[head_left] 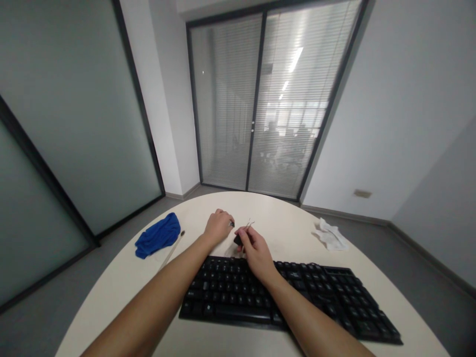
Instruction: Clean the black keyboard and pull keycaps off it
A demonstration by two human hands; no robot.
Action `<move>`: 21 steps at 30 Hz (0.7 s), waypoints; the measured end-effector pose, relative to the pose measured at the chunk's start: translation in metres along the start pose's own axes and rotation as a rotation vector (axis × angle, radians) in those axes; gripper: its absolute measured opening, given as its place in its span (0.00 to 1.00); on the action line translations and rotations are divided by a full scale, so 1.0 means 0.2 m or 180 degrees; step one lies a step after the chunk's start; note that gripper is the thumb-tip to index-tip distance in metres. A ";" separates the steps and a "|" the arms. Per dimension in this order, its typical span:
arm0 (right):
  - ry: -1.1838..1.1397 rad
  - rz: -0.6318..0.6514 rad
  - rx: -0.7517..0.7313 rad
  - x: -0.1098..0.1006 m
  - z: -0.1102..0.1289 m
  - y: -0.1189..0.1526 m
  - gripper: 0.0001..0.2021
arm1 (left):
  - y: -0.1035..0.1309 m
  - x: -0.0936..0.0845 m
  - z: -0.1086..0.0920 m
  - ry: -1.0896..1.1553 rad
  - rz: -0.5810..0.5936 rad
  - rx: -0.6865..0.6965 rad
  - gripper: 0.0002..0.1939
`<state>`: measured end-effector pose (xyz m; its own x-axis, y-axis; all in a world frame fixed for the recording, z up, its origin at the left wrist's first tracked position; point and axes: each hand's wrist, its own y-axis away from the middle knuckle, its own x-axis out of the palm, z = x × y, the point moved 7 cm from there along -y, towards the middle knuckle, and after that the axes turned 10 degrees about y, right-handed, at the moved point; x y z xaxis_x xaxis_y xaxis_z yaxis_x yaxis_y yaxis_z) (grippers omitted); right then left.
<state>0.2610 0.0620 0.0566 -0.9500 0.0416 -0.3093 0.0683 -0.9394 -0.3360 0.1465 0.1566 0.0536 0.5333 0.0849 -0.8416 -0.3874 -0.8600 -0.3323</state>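
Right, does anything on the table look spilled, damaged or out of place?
Nothing looks spilled or plainly damaged. Only the white tissue, crumpled at the right of the table, and the blue cloth, bunched at its left, look untidy. Small faults on the keyboard can't be made out.

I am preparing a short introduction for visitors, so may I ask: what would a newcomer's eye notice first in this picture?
Probably the bright blue cloth, lying crumpled near the left edge of the pale table. Next comes the long black keyboard, stretching beneath both forearms across the near side. Just beyond it, the right hand holds a small black-handled tool with thin wires.
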 end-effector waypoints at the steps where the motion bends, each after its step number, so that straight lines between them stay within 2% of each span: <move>1: -0.0003 -0.0181 0.0041 -0.02 0.00 0.00 0.20 | 0.00 0.00 0.02 -0.0003 -0.0048 -0.0060 0.11; 3: -0.0020 -0.0489 0.0116 -0.07 -0.01 0.00 0.21 | 0.01 0.00 0.05 0.0004 -0.0112 -0.0174 0.11; 5: -0.0045 -0.0615 0.0170 -0.09 -0.02 -0.01 0.21 | 0.01 0.01 0.09 0.0026 -0.0142 -0.0281 0.11; 12: -0.0062 -0.0600 0.0151 -0.08 -0.02 -0.01 0.22 | 0.01 0.02 0.16 0.0128 -0.0145 -0.0610 0.11; 21: -0.0103 -0.0574 0.0166 -0.07 -0.02 -0.01 0.21 | 0.03 0.00 0.18 0.0099 -0.0157 -0.0755 0.11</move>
<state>0.2757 0.0643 0.0588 -0.9548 0.2007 -0.2191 -0.1190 -0.9341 -0.3367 0.1174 0.1699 0.0362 0.5716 0.1172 -0.8121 -0.1750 -0.9496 -0.2602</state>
